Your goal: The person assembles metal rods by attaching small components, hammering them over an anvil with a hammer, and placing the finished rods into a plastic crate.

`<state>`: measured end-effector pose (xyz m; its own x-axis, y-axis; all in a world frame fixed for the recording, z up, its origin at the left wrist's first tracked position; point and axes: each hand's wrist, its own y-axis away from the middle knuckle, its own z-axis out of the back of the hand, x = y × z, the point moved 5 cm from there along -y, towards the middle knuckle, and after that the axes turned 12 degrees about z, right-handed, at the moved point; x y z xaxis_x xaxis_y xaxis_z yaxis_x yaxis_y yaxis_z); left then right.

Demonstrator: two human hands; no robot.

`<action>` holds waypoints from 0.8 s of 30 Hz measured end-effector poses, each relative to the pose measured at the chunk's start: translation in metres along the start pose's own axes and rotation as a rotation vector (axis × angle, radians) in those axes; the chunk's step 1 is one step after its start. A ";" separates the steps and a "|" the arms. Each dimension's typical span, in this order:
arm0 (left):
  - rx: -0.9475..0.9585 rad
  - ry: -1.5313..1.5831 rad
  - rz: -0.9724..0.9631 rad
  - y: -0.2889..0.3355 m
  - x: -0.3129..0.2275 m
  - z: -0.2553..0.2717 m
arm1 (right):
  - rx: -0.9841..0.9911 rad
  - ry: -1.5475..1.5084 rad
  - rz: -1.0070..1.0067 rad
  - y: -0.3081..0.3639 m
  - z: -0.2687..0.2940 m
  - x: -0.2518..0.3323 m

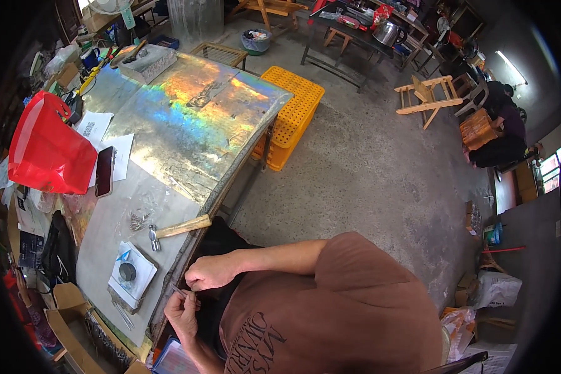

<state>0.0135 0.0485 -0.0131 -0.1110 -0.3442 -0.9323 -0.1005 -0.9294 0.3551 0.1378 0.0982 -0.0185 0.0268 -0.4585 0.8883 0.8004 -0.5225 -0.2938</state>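
Observation:
At the table's near edge my two hands work close together. My left hand (182, 313), the lower one, pinches a small thin metal-looking piece (178, 290) whose exact kind is too small to make out. Just above it, my right hand (215, 272) is closed with its fingertips by the left ones; what they hold, if anything, is hidden. A ball-peen hammer (184, 227) with a wooden handle lies beyond my right hand. Left of my hands, a dark round metal piece (128, 272) rests on a paper-covered block (144, 278). Two thin rods (123, 316) lie beside that block.
On the metal-topped table (168, 143) are small pins (139, 219) on clear plastic, a phone (105, 171), a red bag (53, 149) and papers. A cardboard box (68, 318) stands lower left. Yellow crates (293, 93) stand past the table. Another person (508, 128) sits far right.

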 end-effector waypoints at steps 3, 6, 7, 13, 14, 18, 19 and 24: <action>0.003 0.002 0.015 -0.003 0.003 0.000 | -0.008 -0.026 -0.016 0.002 0.001 0.000; 0.015 0.002 -0.001 -0.005 0.002 -0.001 | -0.034 -0.051 -0.039 0.004 0.002 -0.001; 0.005 0.003 0.000 -0.003 0.002 0.001 | -0.046 -0.074 -0.034 0.002 0.001 0.000; -0.046 0.049 0.018 0.007 -0.002 0.010 | -0.073 -0.109 -0.034 -0.007 -0.008 0.002; -0.081 0.050 0.033 0.006 -0.002 0.011 | -0.091 -0.093 -0.039 -0.008 -0.007 0.002; -0.216 0.262 -0.032 -0.004 -0.006 0.009 | -0.287 -0.130 -0.100 0.002 0.005 0.001; -0.231 0.397 -0.020 -0.009 0.002 0.010 | -0.344 -0.137 -0.138 0.004 0.012 0.008; -0.215 0.805 -0.051 -0.014 0.007 0.006 | -0.428 -0.290 -0.241 0.006 0.007 0.005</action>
<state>0.0086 0.0598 -0.0242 0.6371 -0.2151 -0.7402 0.1136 -0.9236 0.3662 0.1467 0.0980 -0.0133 0.0851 -0.1055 0.9908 0.4921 -0.8602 -0.1338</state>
